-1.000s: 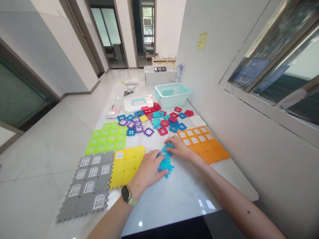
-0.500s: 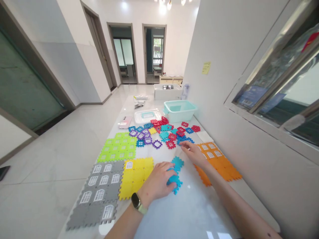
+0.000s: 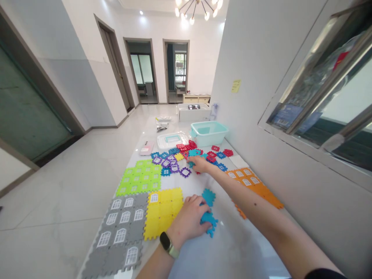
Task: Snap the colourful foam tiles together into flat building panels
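Resting on a teal foam tile (image 3: 208,219) on a white marble table (image 3: 232,248), the left hand (image 3: 187,221) lies curled, its fingers down over the tile; whether it clamps the tile cannot be told. A smartwatch (image 3: 166,245) sits on that wrist. A second teal tile (image 3: 208,197) lies just beyond the left hand, on the bare tabletop. The right hand (image 3: 200,164) reaches well apart from the left, out over a loose pile of foam tiles (image 3: 210,155), its fingers close together beside a teal piece; whether anything is held cannot be told. Items in the pile: red, blue, teal and purple tiles, the purple ones (image 3: 171,162) printed with white windows, and a few yellow ones. Assembled mats on the table: one lime green (image 3: 138,178), one yellow (image 3: 162,214) just beside the left hand, one gray (image 3: 119,232) with white windows, and one orange (image 3: 255,186) with white windows, off to the right. Further along the table: a teal plastic tub (image 3: 207,133), a clear plastic case (image 3: 173,140), a pink-cased phone (image 3: 147,148) and a white box (image 3: 194,112). Beside the box stands a plastic bottle (image 3: 214,111). A yellow sticky note (image 3: 236,86) is fixed to the wall alongside.
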{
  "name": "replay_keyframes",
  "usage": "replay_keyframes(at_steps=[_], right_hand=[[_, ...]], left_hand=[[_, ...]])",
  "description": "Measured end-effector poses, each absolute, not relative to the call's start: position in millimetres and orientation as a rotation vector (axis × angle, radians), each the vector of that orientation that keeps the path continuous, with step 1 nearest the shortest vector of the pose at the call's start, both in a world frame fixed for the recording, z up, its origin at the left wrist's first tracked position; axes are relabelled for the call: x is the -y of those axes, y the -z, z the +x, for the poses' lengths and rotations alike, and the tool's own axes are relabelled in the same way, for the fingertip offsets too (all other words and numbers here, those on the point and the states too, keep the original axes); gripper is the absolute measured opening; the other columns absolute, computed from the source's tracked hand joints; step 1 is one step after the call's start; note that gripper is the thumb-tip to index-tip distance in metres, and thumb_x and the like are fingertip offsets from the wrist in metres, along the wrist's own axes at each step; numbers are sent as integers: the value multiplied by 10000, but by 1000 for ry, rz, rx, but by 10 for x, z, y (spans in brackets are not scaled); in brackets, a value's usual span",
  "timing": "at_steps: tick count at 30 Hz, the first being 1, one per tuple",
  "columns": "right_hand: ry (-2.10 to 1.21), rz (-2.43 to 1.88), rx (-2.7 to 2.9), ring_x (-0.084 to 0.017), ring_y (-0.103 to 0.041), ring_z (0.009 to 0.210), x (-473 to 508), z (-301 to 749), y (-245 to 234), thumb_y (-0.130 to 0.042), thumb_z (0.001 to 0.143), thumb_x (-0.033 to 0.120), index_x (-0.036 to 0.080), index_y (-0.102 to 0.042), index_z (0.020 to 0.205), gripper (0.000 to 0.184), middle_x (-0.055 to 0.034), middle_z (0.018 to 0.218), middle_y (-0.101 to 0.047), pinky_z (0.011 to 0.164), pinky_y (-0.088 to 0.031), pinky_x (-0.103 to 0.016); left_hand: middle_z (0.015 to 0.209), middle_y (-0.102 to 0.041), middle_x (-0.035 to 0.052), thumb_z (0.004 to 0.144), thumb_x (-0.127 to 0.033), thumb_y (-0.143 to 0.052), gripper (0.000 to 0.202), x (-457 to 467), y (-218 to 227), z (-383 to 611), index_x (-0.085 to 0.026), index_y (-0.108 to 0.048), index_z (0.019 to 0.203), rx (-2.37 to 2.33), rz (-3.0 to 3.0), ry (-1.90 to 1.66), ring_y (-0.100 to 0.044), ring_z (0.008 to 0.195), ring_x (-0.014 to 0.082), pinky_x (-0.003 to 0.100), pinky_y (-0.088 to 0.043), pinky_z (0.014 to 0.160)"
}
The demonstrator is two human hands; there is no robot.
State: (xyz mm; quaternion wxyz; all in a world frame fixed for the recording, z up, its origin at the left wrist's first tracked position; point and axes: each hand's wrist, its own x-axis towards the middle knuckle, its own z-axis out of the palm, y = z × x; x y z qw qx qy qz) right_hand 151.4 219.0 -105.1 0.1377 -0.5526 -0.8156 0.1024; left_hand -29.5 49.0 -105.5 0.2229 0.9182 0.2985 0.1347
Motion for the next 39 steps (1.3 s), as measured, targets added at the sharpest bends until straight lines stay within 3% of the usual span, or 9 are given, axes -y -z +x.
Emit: replay_keyframes(at_steps=[7, 12, 16, 21, 29, 35, 39], right_hand=[[-293, -1633, 2413, -277, -619, 957, -2190, 1612, 1024, -686, 685, 120, 162, -717, 996, 315, -100, 976, -709, 938, -416, -353], [-100, -1620, 2316, -311, -537, 1069, -1902, 1573, 894, -655, 741, 181, 117, -649, 1119, 383, -166, 1112, -620, 1001, -364, -407], [-49, -1575, 2216, -284, -532, 1078, -1509, 1624, 802, -600, 798, 208, 145, -608, 1153, 361, -143, 1137, -593, 985, -394, -381], [-274, -1511, 2029, -246, -586, 991, -793, 1856, 947, -630, 793, 223, 210, -626, 1068, 275, -82, 1043, -621, 903, -462, -371], [-486, -1512, 2051, -245, -582, 1064, -305, 1977, 1213, -640, 815, 204, 216, -665, 1074, 260, -99, 1128, -600, 953, -480, -405], [-448, -1468, 2064, -258, -585, 1084, -358, 1924, 1248, -632, 841, 218, 220, -684, 1060, 224, -108, 1158, -631, 953, -484, -441], [-440, -1471, 2069, -267, -592, 1076, -322, 1938, 1273, -639, 844, 240, 224, -698, 1064, 228, -117, 1155, -629, 941, -494, -449]], left_hand=[[1092, -572, 60, 760, -359, -780, 337, -540, 1086, -291, -227, -648, 1040, -817, 2527, -383, -529, 1073, 269, 418, -467, 921], [1045, -569, 55, 759, -411, -783, 364, -515, 1103, -271, -220, -650, 1039, -877, 2531, -408, -522, 1049, 268, 409, -483, 891], [1041, -568, 54, 751, -407, -790, 372, -507, 1103, -264, -217, -650, 1039, -901, 2521, -433, -512, 1061, 270, 409, -476, 920], [1035, -567, 55, 731, -418, -804, 376, -507, 1094, -265, -219, -647, 1007, -954, 2488, -441, -513, 1059, 273, 403, -476, 902], [1057, -574, 59, 732, -385, -801, 367, -503, 1086, -261, -221, -634, 1015, -962, 2462, -444, -520, 1066, 279, 418, -468, 922], [1346, -489, 88, 700, -394, -824, 396, -522, 1100, -276, -232, -638, 1009, -954, 2433, -449, -481, 1214, 315, 478, -432, 1026], [1360, -512, 85, 698, -394, -823, 393, -539, 1116, -278, -237, -644, 1011, -955, 2415, -424, -470, 1236, 322, 496, -421, 1038]])
